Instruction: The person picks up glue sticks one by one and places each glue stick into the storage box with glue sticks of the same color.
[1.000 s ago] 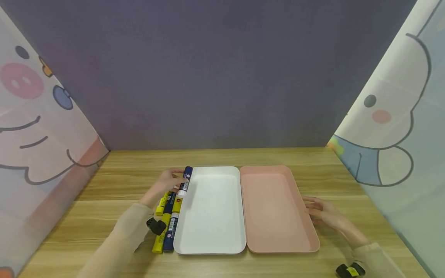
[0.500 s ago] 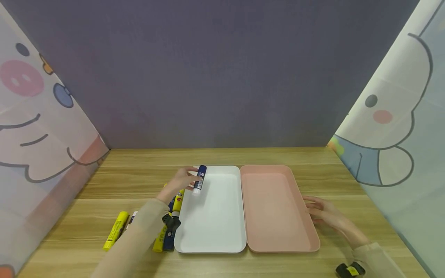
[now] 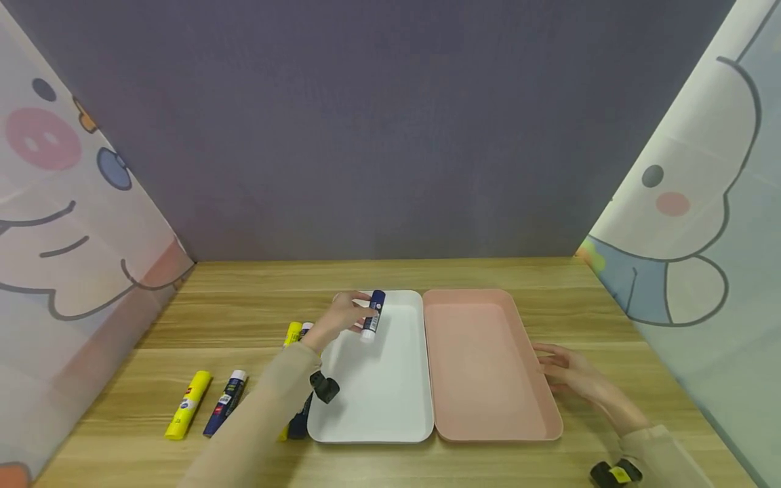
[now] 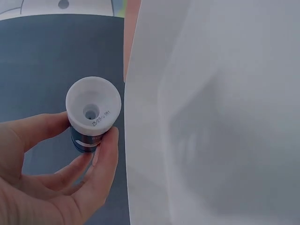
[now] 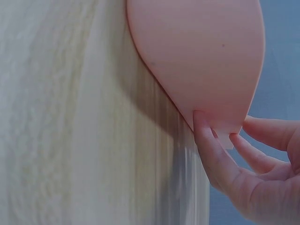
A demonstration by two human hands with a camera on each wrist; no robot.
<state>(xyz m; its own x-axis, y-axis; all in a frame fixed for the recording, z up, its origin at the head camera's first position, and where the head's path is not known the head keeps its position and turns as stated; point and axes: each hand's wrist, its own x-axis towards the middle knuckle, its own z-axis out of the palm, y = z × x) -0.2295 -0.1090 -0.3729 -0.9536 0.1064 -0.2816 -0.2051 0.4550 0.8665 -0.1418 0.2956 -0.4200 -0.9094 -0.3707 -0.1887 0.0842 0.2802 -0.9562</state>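
Note:
A dark blue glue stick with a white end is pinched between the thumb and fingers of my left hand, over the far left part of the white tray. In the left wrist view, the white end of the stick faces the camera and shows a round recess. My right hand rests at the right side of the pink tray. In the right wrist view, its relaxed fingers touch the pink tray's outer wall.
The two trays stand side by side. On the table's left lie a yellow glue stick and a blue one. More yellow and blue sticks lie along the white tray's left side, partly hidden by my left arm.
My left hand has carried the blue glue stick rightward, from the white tray's left edge to over the tray. The sticks at far left have come out from behind the arm. My right hand stays put.

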